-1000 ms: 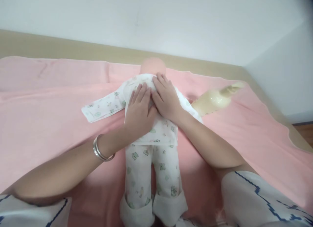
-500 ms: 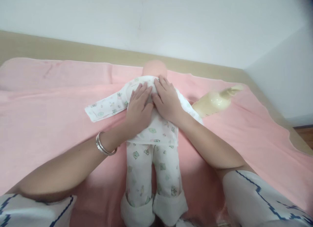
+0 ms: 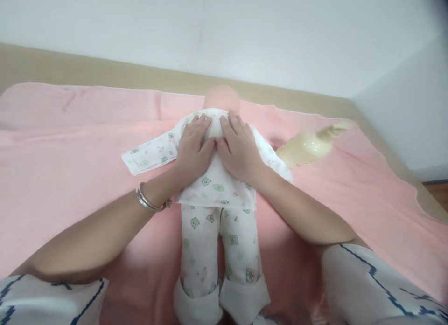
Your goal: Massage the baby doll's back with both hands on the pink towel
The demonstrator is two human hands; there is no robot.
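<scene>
A doll (image 3: 221, 97) in a white patterned shirt (image 3: 219, 176) and matching trousers (image 3: 198, 250) with turned-up cuffs lies on a pink blanket (image 3: 70, 176). A person's left hand (image 3: 194, 150) and right hand (image 3: 241, 150) rest flat on the shirt, thumbs almost meeting. I see silver bangles (image 3: 145, 197) on the left wrist. By the doll's right-hand sleeve lies a glossy, cream-coloured object (image 3: 304, 145) I cannot identify.

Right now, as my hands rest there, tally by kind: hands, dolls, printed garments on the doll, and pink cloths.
Hands: 2 (left hand, right hand)
Doll: 1
Printed garments: 2 (top, trousers)
Pink cloth: 1
Total: 6
</scene>
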